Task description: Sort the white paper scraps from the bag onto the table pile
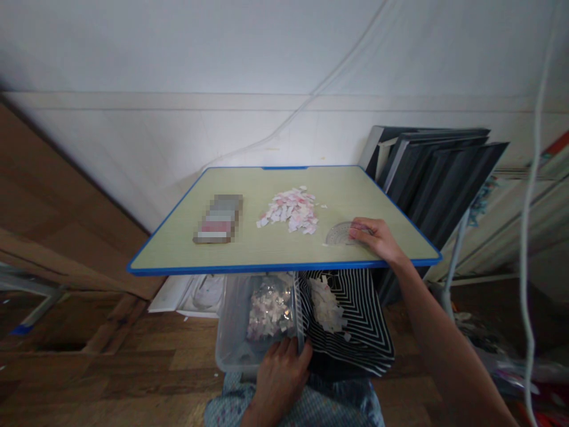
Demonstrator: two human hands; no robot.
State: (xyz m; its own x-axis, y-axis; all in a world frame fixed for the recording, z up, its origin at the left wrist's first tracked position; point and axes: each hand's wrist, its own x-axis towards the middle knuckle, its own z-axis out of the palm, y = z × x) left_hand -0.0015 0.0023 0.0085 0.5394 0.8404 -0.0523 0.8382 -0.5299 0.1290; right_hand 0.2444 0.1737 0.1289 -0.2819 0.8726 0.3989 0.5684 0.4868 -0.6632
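My right hand [371, 237] pinches a clear protractor [338, 233] at its right end, flat against the blue-edged folding table [267, 252]. To the left of the protractor lies a heap of small white and pink paper scraps [291, 209]. Below the table, my left hand [284, 367] is closed over the near rim of a clear plastic bin [233, 344], where a black-and-white striped bag [364, 320] meets it. Paper scraps [271, 311] lie in the bin, apparently in a clear bag. More pale scraps [328, 305] rest on the striped bag.
A blurred-out rectangular object [219, 219] lies on the table's left side. Dark panels [444, 178] lean on the wall at right. A white cable [527, 267] hangs at far right. Cardboard [66, 196] stands at left, and white papers [195, 295] lie below the table.
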